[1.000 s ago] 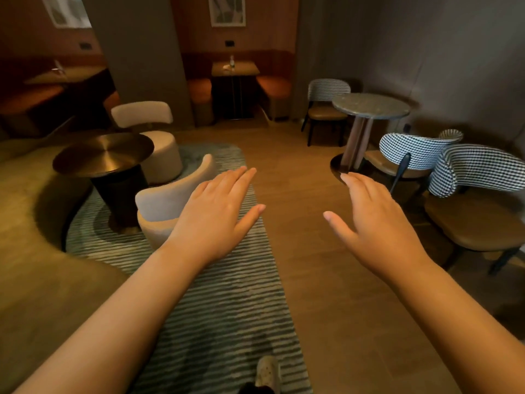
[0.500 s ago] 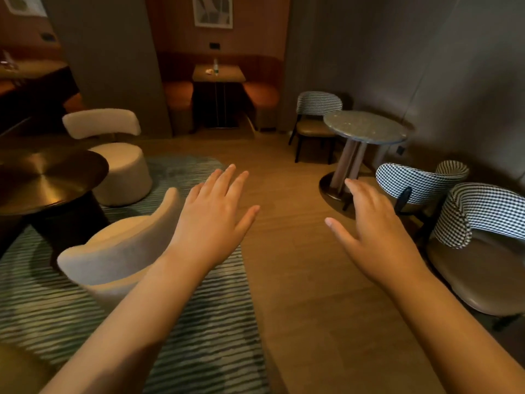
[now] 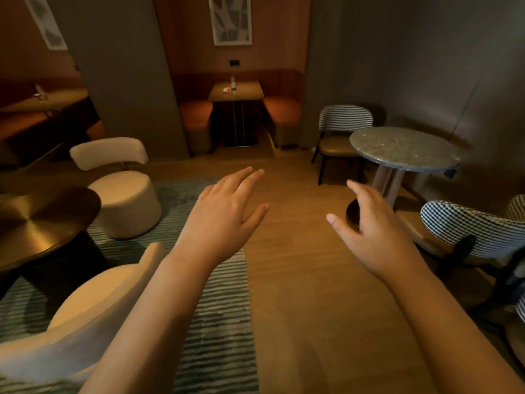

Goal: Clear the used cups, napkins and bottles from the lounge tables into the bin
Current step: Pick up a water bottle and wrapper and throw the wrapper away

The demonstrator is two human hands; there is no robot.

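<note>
A small clear bottle (image 3: 233,82) stands upright on the square table (image 3: 247,91) in the far booth. Just beside it, on its left, lies a pale crumpled thing (image 3: 226,89), too small to tell whether it is a napkin or a cup. Two orange seats (image 3: 196,112) flank that table, and a framed picture (image 3: 230,19) hangs above it.

Well apart from the bottle, both hands hover palm down over the wooden floor (image 3: 298,280). The left hand (image 3: 224,220) has its fingers (image 3: 241,177) straight and lightly spread, with nothing in them. The right hand (image 3: 375,231) is relaxed, slightly bent with the thumb out, and is also empty.

On the right stands a round stone table (image 3: 403,149) with checked chairs (image 3: 345,118). On the left, a round brass table (image 3: 42,220) and cream chairs (image 3: 125,194) sit on a striped rug (image 3: 216,322). The far-left table (image 3: 62,96) carries a small blurred thing (image 3: 39,91).
</note>
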